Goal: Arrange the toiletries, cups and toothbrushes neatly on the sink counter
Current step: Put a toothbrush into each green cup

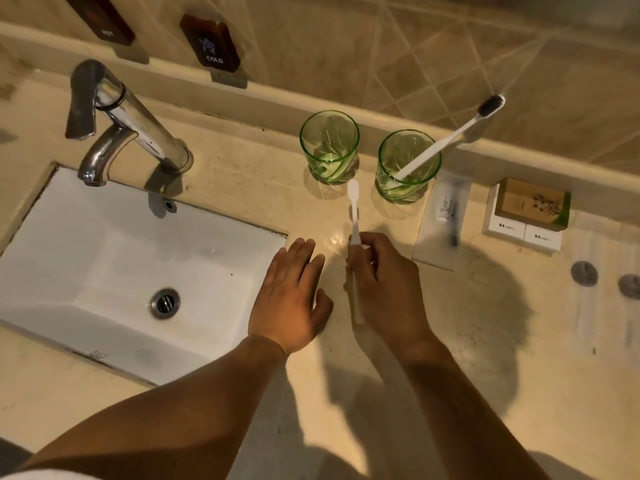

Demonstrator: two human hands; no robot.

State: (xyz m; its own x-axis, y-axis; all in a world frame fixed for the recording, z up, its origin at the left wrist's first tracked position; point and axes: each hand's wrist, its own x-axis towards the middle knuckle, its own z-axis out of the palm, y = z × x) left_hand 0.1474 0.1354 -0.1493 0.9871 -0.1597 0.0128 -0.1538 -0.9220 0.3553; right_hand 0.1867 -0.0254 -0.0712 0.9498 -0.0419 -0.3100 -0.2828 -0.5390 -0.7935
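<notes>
Two green glass cups stand side by side near the back ledge. The left cup (329, 145) is empty. The right cup (408, 165) holds a white toothbrush with dark bristles (450, 138), leaning to the right. My right hand (388, 289) is shut on a second white toothbrush (354, 211), its head pointing up between the two cups. My left hand (289, 294) lies flat and open on the counter beside the sink's right edge, holding nothing.
A white sink basin (104, 258) with a chrome tap (117, 123) fills the left. Right of the cups lie a clear packet (446, 216) and small boxes (530, 213). Hot and cold signs (211, 43) sit on the back ledge. Two round metal caps (585, 273) sit at far right.
</notes>
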